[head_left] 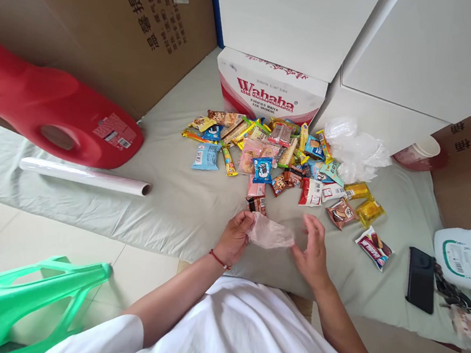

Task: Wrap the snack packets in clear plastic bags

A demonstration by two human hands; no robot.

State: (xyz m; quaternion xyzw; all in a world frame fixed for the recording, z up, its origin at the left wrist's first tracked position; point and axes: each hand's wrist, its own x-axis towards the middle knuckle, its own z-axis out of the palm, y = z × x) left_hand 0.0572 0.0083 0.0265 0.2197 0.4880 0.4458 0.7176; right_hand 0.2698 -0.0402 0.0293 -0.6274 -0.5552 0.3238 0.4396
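Observation:
My left hand (234,238) pinches one end of a thin, translucent pinkish plastic bag (270,233), stretched out just in front of my body. At the bag's other end is my right hand (312,253), fingers spread and thumb close to the plastic; whether the thumb touches it is hard to tell. Beyond both hands lies a loose pile of wrapped snacks (260,151) in many colours. Nearest to the bag are a brown snack packet (256,205) and a pink one (256,187). A blue packet (262,170) rests just behind them.
A Wahaha carton (272,89) stands behind the pile, with crumpled clear plastic bags (356,151) to its right. On the left are a red jug (62,115) and a plastic-wrap roll (85,176). A phone (421,279) and white bottle (470,257) lie right; a green stool (27,300) stands lower left.

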